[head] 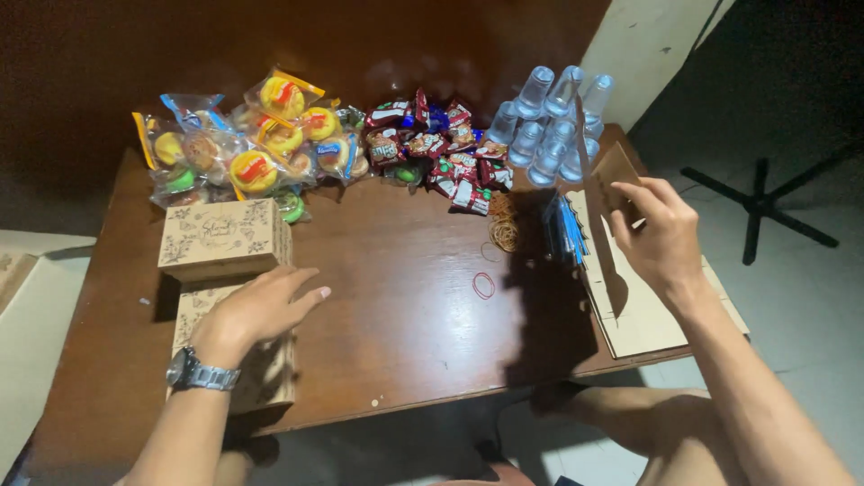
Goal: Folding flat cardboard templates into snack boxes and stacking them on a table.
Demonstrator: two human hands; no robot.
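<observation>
Our left hand (261,310) lies flat, fingers loosely spread and holding nothing, on top of a printed cardboard box (238,360) at the near left of the worktop (405,297); a second printed box (225,238) sits just behind it. Our right hand (661,234) is raised, its fingers pinched on a flat brown cardboard blank (616,175) that stands tilted on edge above the stack of flat blanks (643,315) at the right.

The main risk, as we judge it, sits just behind that raised blank: a cluster of clear plastic cups (549,126) stands close to its upper edge, and a swing of the cardboard could knock them over or off the far right corner. The stack of blanks overhangs the right edge of the worktop, so a tug or an elbow could slide it to the floor. The blue packets (562,229) just beside the stack could be dragged along with it.

Open room is the bare middle of the worktop, where only a red rubber band (484,285) and a small heap of tan rubber bands (504,229) lie. The back is crowded by bagged yellow snacks (261,144) and red wrapped sweets (432,144), so we judge the centre and near edge the safest room to move in.
</observation>
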